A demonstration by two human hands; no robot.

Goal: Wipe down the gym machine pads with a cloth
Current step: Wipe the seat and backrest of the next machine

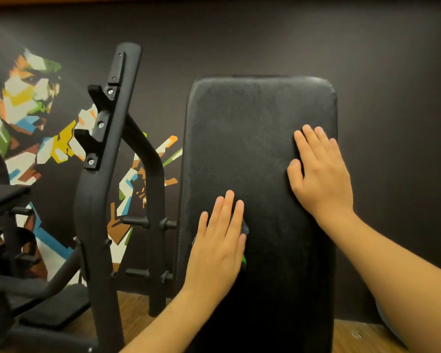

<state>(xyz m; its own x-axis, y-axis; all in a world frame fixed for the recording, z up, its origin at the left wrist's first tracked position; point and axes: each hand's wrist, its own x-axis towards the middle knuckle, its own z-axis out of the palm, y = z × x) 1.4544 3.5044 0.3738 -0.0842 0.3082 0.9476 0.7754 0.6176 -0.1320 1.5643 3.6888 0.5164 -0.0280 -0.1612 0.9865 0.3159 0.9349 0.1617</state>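
My left hand (218, 240) lies flat and open on the lower left part of the back pad (260, 154), fingers together and pointing up, pressing the cloth (245, 229) against the vinyl. Only a dark edge of the cloth shows past my fingers, with a bit of green by the heel of my palm. My right hand (321, 174) is spread flat too, holding nothing, resting higher up near the pad's right edge, well apart from the left.

To do this stroke well, I judge I should keep my whole palm on the cloth so it does not bunch or slip out, and run long overlapping passes from top to bottom. The right hand steadies the pad, so it must shift aside when the cloth reaches that patch. The edges and rounded top corners probably need their own pass.

To the left stands the black rack post (107, 174) with its bolted hooks, and behind it a painted mural (28, 103) on the dark wall. I can read no brand, label or writing on anything.
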